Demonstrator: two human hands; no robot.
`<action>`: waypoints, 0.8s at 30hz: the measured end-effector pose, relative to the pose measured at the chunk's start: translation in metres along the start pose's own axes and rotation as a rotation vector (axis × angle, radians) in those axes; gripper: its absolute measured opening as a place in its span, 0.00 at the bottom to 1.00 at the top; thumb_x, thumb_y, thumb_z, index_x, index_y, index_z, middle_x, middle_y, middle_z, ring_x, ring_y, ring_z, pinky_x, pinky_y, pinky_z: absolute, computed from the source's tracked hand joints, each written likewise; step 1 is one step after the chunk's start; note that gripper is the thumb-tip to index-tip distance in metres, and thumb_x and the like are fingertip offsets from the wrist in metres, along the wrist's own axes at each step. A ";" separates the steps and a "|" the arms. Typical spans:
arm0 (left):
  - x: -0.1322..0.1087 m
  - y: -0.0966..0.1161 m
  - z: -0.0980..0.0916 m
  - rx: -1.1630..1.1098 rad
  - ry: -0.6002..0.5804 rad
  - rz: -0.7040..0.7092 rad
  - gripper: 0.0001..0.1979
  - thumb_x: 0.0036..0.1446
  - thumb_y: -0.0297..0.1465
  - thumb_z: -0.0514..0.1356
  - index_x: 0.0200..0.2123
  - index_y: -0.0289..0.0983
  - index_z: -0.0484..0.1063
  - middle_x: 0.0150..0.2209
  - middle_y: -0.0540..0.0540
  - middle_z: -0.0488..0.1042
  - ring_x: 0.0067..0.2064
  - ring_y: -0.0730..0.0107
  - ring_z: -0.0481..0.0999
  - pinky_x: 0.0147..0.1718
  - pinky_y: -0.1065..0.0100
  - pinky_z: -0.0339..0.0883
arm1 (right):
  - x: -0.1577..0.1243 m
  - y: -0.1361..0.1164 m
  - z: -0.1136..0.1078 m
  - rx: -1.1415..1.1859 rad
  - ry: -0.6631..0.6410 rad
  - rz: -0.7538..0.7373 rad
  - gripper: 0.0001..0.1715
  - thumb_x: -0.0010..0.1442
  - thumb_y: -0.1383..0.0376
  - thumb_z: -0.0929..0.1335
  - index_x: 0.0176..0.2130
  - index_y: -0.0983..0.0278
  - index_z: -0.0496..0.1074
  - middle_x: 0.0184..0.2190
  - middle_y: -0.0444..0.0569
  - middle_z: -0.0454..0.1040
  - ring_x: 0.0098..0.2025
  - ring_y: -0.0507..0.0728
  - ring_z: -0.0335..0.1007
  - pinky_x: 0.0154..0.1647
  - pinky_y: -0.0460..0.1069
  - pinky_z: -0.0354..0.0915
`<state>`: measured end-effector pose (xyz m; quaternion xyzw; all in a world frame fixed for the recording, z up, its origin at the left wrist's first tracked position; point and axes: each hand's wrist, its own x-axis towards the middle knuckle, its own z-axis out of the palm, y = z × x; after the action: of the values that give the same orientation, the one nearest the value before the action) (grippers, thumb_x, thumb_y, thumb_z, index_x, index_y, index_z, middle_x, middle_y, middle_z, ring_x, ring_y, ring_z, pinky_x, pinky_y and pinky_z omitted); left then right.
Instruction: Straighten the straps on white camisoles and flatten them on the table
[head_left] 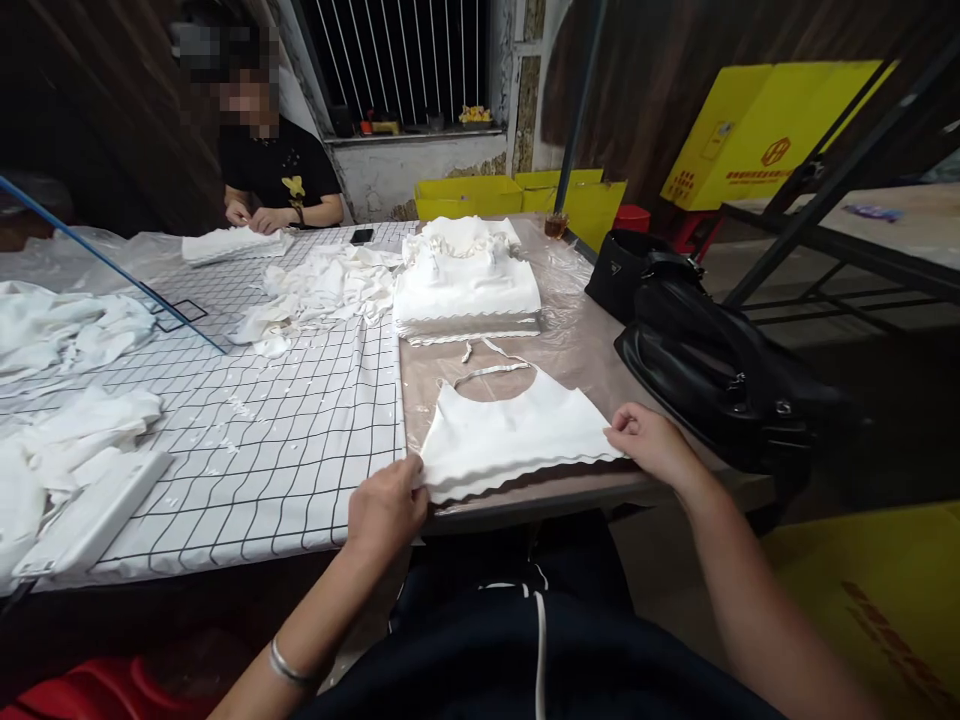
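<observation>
A white camisole top (517, 430) with thin straps lies spread on the brown table surface in front of me, its wavy hem towards my body. My left hand (386, 505) pinches the hem's left corner. At the opposite corner, my right hand (649, 440) grips the hem between thumb and curled fingers. Just beyond the straps stands a stack of folded white garments (469, 285), layered with their wavy edges facing me.
Loose white garments (330, 285) lie on the checked cloth (300, 440). Black bags (705, 350) sit along the table's right edge. Across the table, a person (281, 180) handles white fabric. A blue rod (112, 260) slants in at left. Yellow boxes (469, 195) stand behind.
</observation>
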<state>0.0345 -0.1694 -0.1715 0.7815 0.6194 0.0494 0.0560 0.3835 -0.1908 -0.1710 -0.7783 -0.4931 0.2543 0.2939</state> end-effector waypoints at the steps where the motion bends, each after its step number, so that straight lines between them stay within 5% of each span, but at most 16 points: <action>1: -0.006 -0.001 0.000 -0.030 -0.055 0.030 0.07 0.55 0.30 0.55 0.38 0.41 0.69 0.36 0.46 0.78 0.35 0.59 0.76 0.29 0.66 0.60 | -0.001 0.005 -0.004 -0.016 -0.001 -0.007 0.09 0.47 0.59 0.68 0.24 0.59 0.62 0.16 0.39 0.64 0.20 0.53 0.60 0.22 0.47 0.53; 4: -0.017 -0.006 -0.005 -0.172 -0.106 0.091 0.09 0.59 0.37 0.55 0.40 0.41 0.70 0.35 0.46 0.77 0.34 0.61 0.75 0.30 0.65 0.64 | 0.000 0.009 -0.007 -0.117 0.051 -0.005 0.12 0.46 0.57 0.71 0.24 0.59 0.65 0.18 0.41 0.67 0.23 0.54 0.63 0.24 0.47 0.56; 8: -0.011 -0.006 -0.005 -0.285 0.107 0.272 0.18 0.64 0.44 0.52 0.43 0.38 0.74 0.39 0.41 0.76 0.41 0.59 0.75 0.40 0.61 0.69 | 0.024 -0.032 0.014 -0.101 0.063 -0.093 0.17 0.54 0.52 0.68 0.23 0.61 0.65 0.21 0.44 0.69 0.27 0.55 0.66 0.28 0.48 0.58; 13: 0.003 0.007 0.031 -0.134 0.159 0.622 0.27 0.66 0.49 0.48 0.59 0.40 0.69 0.60 0.38 0.70 0.62 0.49 0.65 0.61 0.47 0.54 | 0.063 -0.122 0.093 -0.131 -0.259 -0.286 0.28 0.56 0.43 0.66 0.20 0.62 0.63 0.21 0.45 0.68 0.29 0.55 0.65 0.30 0.47 0.56; 17: 0.004 0.010 0.058 0.011 0.123 0.674 0.37 0.61 0.57 0.47 0.67 0.45 0.58 0.67 0.41 0.60 0.67 0.44 0.55 0.64 0.42 0.43 | 0.080 -0.172 0.146 -0.146 -0.333 -0.261 0.20 0.42 0.58 0.77 0.22 0.62 0.64 0.29 0.49 0.73 0.39 0.60 0.68 0.35 0.48 0.59; 20: 0.002 0.010 0.066 0.023 0.126 0.666 0.40 0.59 0.60 0.46 0.68 0.48 0.55 0.68 0.41 0.57 0.69 0.41 0.51 0.63 0.40 0.40 | 0.092 -0.188 0.154 0.000 -0.461 -0.146 0.16 0.47 0.67 0.73 0.20 0.62 0.62 0.22 0.46 0.68 0.30 0.55 0.65 0.29 0.47 0.59; 24: -0.001 0.012 0.067 -0.036 0.171 0.657 0.41 0.56 0.62 0.47 0.67 0.50 0.57 0.68 0.41 0.57 0.68 0.32 0.49 0.61 0.36 0.42 | 0.115 -0.202 0.137 0.193 -0.569 -0.065 0.14 0.55 0.68 0.69 0.21 0.63 0.63 0.18 0.42 0.64 0.21 0.49 0.57 0.23 0.45 0.57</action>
<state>0.0554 -0.1751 -0.2363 0.9313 0.3358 0.1412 -0.0013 0.2090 0.0118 -0.1357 -0.6283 -0.5538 0.4982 0.2245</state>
